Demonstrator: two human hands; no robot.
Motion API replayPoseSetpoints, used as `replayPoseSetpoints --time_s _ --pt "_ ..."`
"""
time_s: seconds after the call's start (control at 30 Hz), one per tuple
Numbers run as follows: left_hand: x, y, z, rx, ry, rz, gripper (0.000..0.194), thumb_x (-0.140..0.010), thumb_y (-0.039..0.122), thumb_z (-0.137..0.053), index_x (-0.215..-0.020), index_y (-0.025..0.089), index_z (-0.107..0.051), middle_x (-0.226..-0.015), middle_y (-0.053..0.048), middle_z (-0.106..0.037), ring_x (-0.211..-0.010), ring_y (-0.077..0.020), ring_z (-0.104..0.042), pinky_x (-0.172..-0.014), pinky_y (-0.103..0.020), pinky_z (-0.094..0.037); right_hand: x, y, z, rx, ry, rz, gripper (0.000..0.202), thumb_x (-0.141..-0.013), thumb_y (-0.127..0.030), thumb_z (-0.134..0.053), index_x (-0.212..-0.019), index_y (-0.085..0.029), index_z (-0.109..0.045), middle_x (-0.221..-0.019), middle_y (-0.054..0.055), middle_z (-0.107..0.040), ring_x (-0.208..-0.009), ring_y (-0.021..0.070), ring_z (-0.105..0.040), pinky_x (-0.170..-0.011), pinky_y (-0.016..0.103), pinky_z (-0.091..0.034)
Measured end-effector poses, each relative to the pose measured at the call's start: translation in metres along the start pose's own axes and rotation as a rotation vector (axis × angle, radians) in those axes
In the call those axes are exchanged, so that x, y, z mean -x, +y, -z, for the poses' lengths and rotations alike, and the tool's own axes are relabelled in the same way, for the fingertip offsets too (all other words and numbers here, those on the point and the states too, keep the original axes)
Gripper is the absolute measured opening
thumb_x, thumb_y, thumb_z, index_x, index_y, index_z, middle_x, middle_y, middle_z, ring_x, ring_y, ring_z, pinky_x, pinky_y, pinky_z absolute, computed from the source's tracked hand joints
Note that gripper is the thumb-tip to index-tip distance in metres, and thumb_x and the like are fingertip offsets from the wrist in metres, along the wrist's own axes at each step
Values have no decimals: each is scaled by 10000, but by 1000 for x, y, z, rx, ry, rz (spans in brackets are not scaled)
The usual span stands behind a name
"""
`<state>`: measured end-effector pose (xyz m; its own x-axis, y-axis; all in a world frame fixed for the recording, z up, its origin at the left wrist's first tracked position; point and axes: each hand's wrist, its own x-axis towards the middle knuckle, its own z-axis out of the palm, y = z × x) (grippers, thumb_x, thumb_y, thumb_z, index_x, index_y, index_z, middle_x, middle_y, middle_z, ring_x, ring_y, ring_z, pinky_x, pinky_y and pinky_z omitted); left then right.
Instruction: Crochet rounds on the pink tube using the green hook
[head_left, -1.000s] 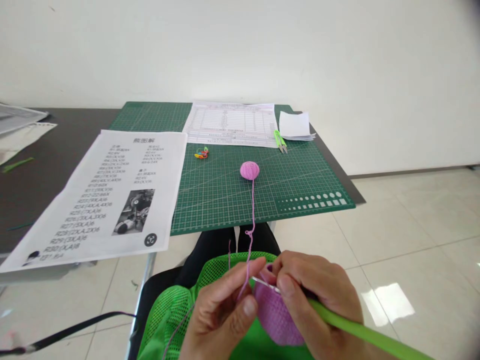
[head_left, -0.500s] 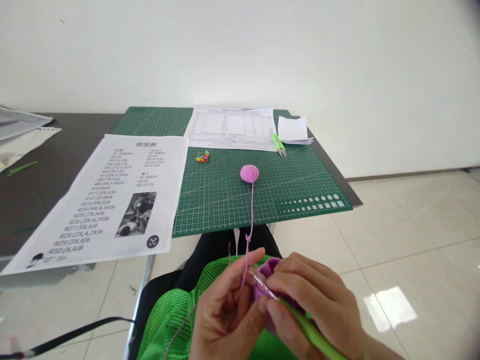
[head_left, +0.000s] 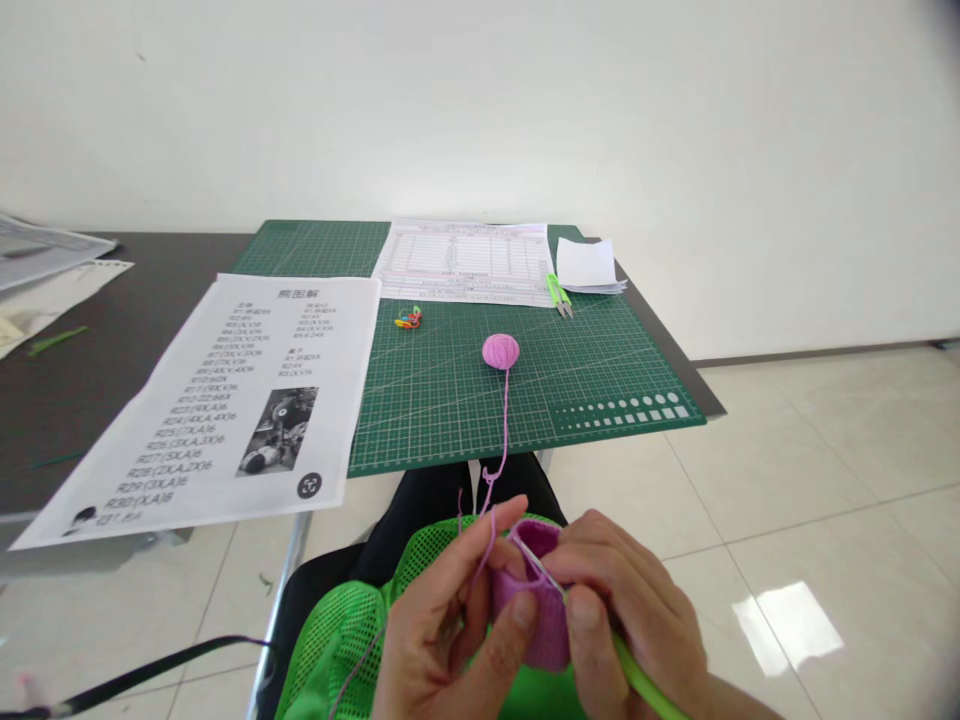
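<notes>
My left hand pinches a pink crocheted piece by its wall, thumb outside. Pink yarn passes over its raised index finger and leads up to the yarn ball on the mat. In my right hand is a crochet hook with a green handle and a silver shaft. The hook's tip lies at the rim of the piece, close to my left fingers. The piece is cup-shaped, its opening facing up; my fingers cover part of it.
A green cutting mat covers much of the dark table. On it are coloured stitch markers, green thread snips, a form and white paper slips. A printed pattern sheet overhangs the front edge.
My right hand has turned and the hook has shifted slightly right, its tip now at the rim. More of the crocheted piece shows. The yarn between ball and finger hangs slacker.
</notes>
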<state>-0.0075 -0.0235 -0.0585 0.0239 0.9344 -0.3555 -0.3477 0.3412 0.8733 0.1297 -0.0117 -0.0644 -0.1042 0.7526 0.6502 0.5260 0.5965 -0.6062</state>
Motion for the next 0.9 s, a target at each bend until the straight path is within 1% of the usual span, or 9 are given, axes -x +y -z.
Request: replayPoseSetpoints --time_s 0.1,0.27,0.4,0.47,0.63,0.73,0.8,0.83,0.9 --pt "0 -2 -1 46 11 12 389 -754 390 -872 -1137 379 -811 -794 32 -708 -691 -91 -651 -663 -118 -538 -2 -4 -4 11 7 -85 150 -959 -129 -453 -879 -175 -571 -687 5 -633 -588 113 -577 -511 240 -490" --pt "1 -5 -2 104 35 37 404 -786 327 -863 -1177 398 -790 -714 69 -677 -574 -31 -570 -779 -99 -530 -7 -6 -9 17 34 -147 163 -935 -104 -508 -800 -183 -555 -644 -24 -576 -540 83 -516 -478 216 -406" --pt "-3 -2 -4 184 18 96 410 -721 346 -907 -1121 363 -817 -755 31 -723 -674 -69 -640 -696 -100 -523 -3 -6 -12 -40 75 -159 237 -999 -154 -403 -829 -179 -565 -665 -8 -593 -579 91 -544 -512 215 -439" --pt "-4 -1 -6 221 4 121 413 -706 337 -917 -1109 332 -825 -762 20 -728 -655 -67 -630 -655 -100 -511 2 -6 -15 -70 106 -154 258 -1032 -214 -369 -892 -176 -582 -682 6 -603 -588 105 -546 -508 227 -450" --pt "-2 1 -8 277 -17 123 378 -740 298 -905 -1104 353 -824 -781 33 -731 -691 -55 -631 -718 -97 -499 11 -2 -16 -168 144 -107 283 -1061 -338 -346 -990 -177 -568 -731 31 -641 -611 130 -576 -520 257 -500" --pt "-2 4 -5 301 -61 153 391 -726 295 -915 -1101 355 -826 -801 26 -731 -750 -77 -649 -758 -118 -510 1 -1 -5 -230 64 -89 303 -1059 -372 -386 -971 -177 -602 -750 32 -672 -645 128 -619 -563 255 -534" --pt "-4 7 -1 318 -113 193 409 -720 292 -917 -1116 334 -823 -807 19 -720 -753 -84 -648 -733 -121 -513 -13 -2 6 -262 -32 -116 312 -1053 -336 -423 -904 -164 -636 -705 16 -664 -598 102 -594 -517 217 -485" --pt "-5 9 1 326 -146 216 421 -712 290 -921 -1120 316 -823 -797 17 -710 -727 -80 -638 -700 -118 -511 -20 -3 13 -281 -95 -122 349 -1057 -311 -413 -849 -159 -649 -637 -8 -622 -544 82 -559 -475 194 -446" --pt "-5 14 5 341 -208 263 454 -683 290 -936 -1122 281 -824 -776 13 -695 -679 -79 -614 -648 -125 -508 -33 -7 24 -327 -186 -143 400 -1051 -367 -443 -783 -158 -654 -581 -33 -573 -490 61 -527 -443 170 -421"
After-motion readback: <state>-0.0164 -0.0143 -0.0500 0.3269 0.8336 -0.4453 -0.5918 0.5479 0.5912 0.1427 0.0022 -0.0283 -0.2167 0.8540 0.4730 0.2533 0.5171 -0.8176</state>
